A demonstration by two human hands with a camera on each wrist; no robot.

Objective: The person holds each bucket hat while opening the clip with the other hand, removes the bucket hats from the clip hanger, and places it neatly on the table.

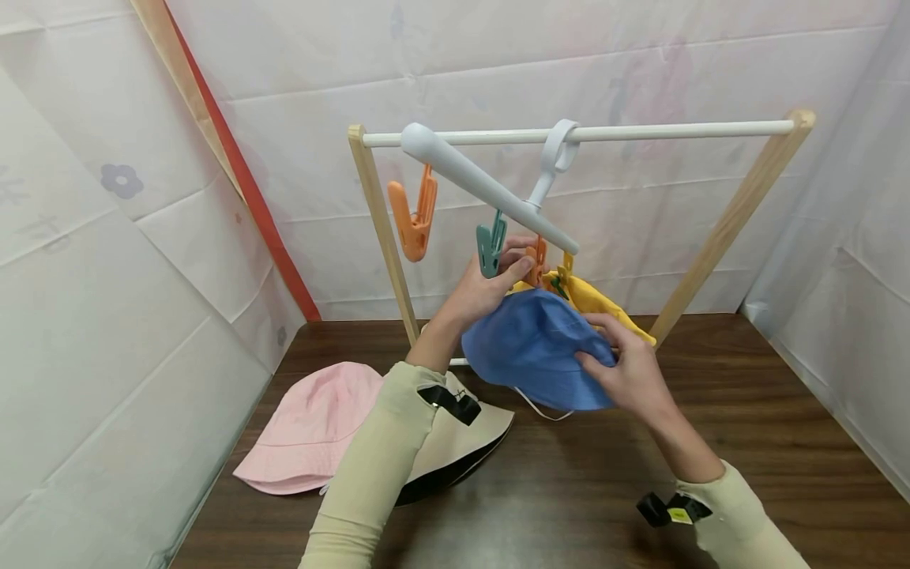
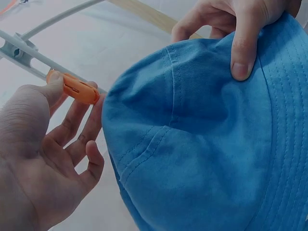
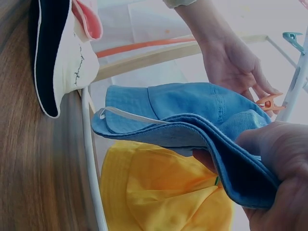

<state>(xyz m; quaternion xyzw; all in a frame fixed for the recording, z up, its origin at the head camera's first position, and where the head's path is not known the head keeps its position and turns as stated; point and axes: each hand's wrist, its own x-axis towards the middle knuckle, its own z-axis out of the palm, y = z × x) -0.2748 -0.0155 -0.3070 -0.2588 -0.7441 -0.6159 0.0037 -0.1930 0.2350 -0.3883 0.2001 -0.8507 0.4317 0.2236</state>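
Observation:
My right hand [image 1: 629,371] grips the brim of a blue bucket hat [image 1: 533,348], thumb on the outside. My left hand [image 1: 490,280] pinches an orange clothespin [image 1: 536,261] that hangs from a white hanger [image 1: 490,190]. In the left wrist view the clothespin [image 2: 79,89] sits right at the crown of the blue hat [image 2: 202,130]. Behind the blue hat, a yellow hat [image 1: 597,304] hangs from a yellow clothespin [image 1: 565,267]. A thin white strap [image 3: 132,115] dangles from the blue hat's brim.
The hanger hooks over the white bar [image 1: 661,133] of a wooden-legged rack. A green clothespin [image 1: 490,245] and another orange clothespin [image 1: 414,217] hang on its left part. A pink hat [image 1: 316,423] and a cream hat with black underside [image 1: 455,435] lie on the brown table [image 1: 569,506].

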